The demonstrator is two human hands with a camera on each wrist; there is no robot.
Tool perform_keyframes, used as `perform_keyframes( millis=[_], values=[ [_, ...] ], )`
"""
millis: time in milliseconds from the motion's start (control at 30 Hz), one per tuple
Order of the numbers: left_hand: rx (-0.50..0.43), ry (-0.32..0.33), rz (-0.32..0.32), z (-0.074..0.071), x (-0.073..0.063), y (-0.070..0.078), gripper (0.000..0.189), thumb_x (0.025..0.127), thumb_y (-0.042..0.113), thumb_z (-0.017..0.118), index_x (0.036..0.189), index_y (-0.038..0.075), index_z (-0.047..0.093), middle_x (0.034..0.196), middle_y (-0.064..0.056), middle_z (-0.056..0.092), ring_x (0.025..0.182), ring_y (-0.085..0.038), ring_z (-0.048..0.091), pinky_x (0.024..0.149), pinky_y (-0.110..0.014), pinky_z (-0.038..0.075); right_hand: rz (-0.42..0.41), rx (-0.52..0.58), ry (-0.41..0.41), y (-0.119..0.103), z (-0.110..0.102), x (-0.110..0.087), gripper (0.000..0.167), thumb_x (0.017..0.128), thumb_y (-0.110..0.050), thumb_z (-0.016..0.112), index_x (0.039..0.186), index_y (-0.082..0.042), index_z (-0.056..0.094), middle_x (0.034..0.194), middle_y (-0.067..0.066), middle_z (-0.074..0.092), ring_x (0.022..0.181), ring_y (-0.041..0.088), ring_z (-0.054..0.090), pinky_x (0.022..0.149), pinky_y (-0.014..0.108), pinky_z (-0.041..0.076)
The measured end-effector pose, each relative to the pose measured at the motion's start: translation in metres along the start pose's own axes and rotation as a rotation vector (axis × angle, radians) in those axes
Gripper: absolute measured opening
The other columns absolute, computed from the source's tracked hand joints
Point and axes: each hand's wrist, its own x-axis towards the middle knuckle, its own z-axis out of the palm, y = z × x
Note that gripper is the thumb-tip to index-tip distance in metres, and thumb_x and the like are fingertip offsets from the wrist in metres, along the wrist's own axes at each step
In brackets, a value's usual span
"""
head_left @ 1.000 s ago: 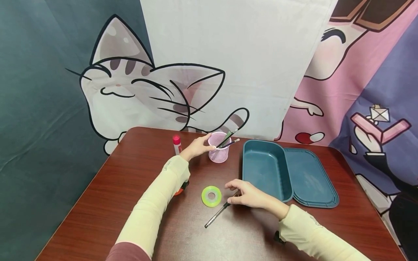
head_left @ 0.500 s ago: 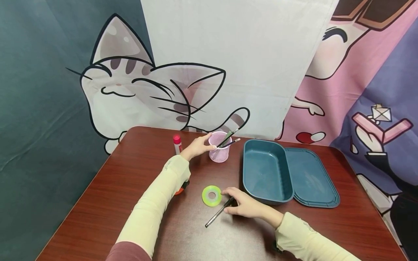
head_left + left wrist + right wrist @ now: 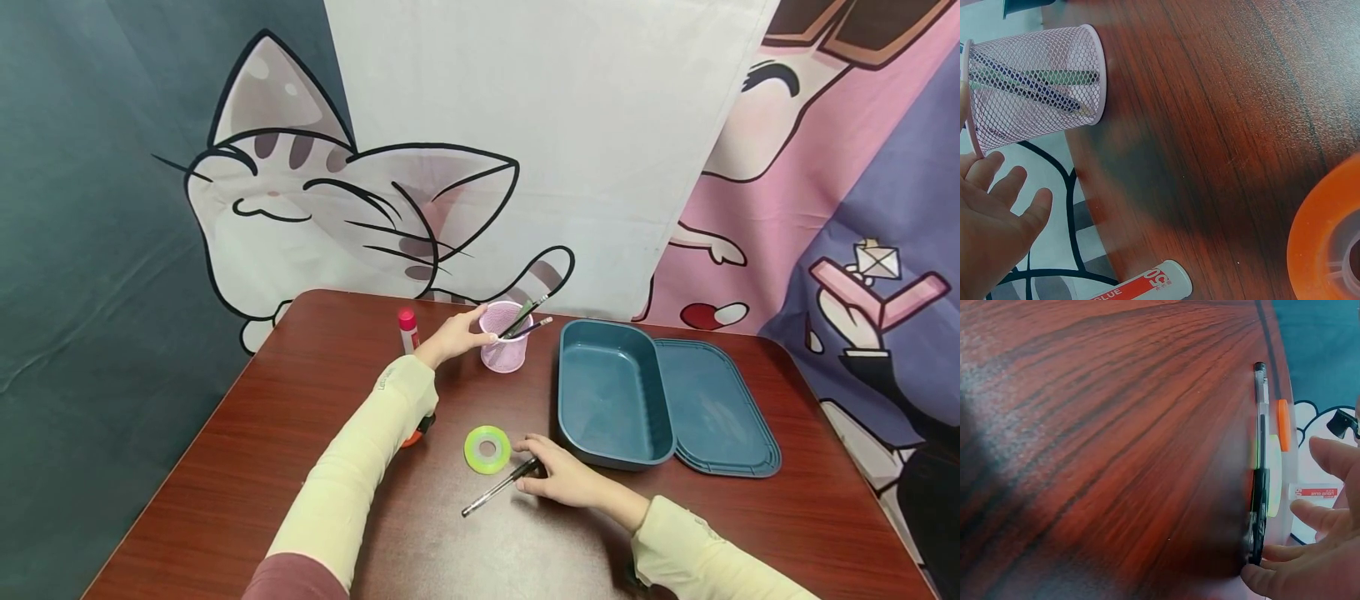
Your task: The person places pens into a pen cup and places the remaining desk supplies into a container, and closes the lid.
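My left hand [image 3: 452, 337] holds the rim of a pink mesh pen holder [image 3: 502, 357], thumb and index finger on it and the other fingers loosely bent. In the holder stand a pencil [image 3: 534, 327] and other slim items, seen through the mesh [image 3: 1035, 78] in the left wrist view. My right hand [image 3: 558, 473] pinches the dark end of a clear-barrelled pen [image 3: 498, 486], whose other end points toward the front left, low over the table. In the right wrist view the pen [image 3: 1261, 444] meets the fingertips at its black end. A yellow-green tape roll [image 3: 473, 450] lies beside the right fingertips.
An open blue box [image 3: 611, 392] stands right of the holder, its lid [image 3: 716, 408] beside it. A glue stick [image 3: 407, 327] with a red cap stands behind my left wrist. An orange tape roll [image 3: 1310, 237] lies partly under the left forearm. The brown table [image 3: 247, 467] ends at a printed curtain.
My right hand came forward and left to the pen, then shifted slightly; the pen has turned a little, its far end moving left. The left hand stays at the pen holder.
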Motion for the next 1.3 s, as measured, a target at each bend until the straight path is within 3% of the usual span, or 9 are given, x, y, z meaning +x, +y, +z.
perform_keyframes(
  millis=[333, 467, 667, 933, 1300],
  values=[
    [-0.007, 0.003, 0.004, 0.0, 0.001, -0.001, 0.073, 0.083, 0.035, 0.059, 0.141, 0.013, 0.022, 0.142, -0.008, 0.032, 0.13, -0.023, 0.031, 0.105, -0.041, 0.026, -0.04, -0.048, 0.09, 0.003, 0.004, -0.007, 0.031, 0.073, -0.014, 0.069, 0.102, -0.007, 0.06, 0.11, 0.009, 0.056, 0.1, 0.023, 0.054, 0.086, 0.037, 0.043],
    [-0.003, 0.006, -0.005, 0.001, 0.001, -0.002, 0.073, 0.082, 0.036, 0.059, 0.141, 0.014, 0.022, 0.142, -0.007, 0.032, 0.13, -0.023, 0.031, 0.105, -0.041, 0.026, -0.049, -0.123, 0.102, 0.004, 0.007, -0.009, 0.027, 0.071, -0.013, 0.07, 0.097, -0.011, 0.062, 0.102, 0.003, 0.058, 0.095, 0.019, 0.054, 0.081, 0.035, 0.044],
    [-0.013, 0.003, -0.01, 0.0, 0.0, -0.001, 0.074, 0.082, 0.036, 0.06, 0.141, 0.014, 0.022, 0.142, -0.008, 0.032, 0.13, -0.024, 0.031, 0.105, -0.042, 0.027, -0.047, -0.21, 0.1, 0.005, 0.008, -0.012, 0.023, 0.069, -0.014, 0.071, 0.09, -0.015, 0.062, 0.089, -0.006, 0.055, 0.084, 0.01, 0.048, 0.074, 0.028, 0.042],
    [0.02, 0.007, 0.014, 0.0, 0.0, 0.0, 0.072, 0.082, 0.034, 0.059, 0.141, 0.015, 0.023, 0.14, -0.009, 0.036, 0.129, -0.024, 0.033, 0.105, -0.04, 0.026, -0.057, -0.301, 0.127, 0.009, 0.008, -0.019, 0.023, 0.066, -0.016, 0.074, 0.086, -0.017, 0.063, 0.078, -0.007, 0.049, 0.071, 0.004, 0.039, 0.063, 0.02, 0.036],
    [0.005, -0.003, 0.008, 0.0, 0.0, -0.001, 0.072, 0.083, 0.034, 0.059, 0.141, 0.015, 0.022, 0.14, -0.008, 0.035, 0.128, -0.023, 0.033, 0.105, -0.041, 0.027, -0.055, -0.333, 0.068, 0.013, 0.009, -0.022, 0.017, 0.069, -0.018, 0.071, 0.083, -0.018, 0.061, 0.069, -0.011, 0.047, 0.067, 0.002, 0.039, 0.058, 0.019, 0.036]
  ],
)
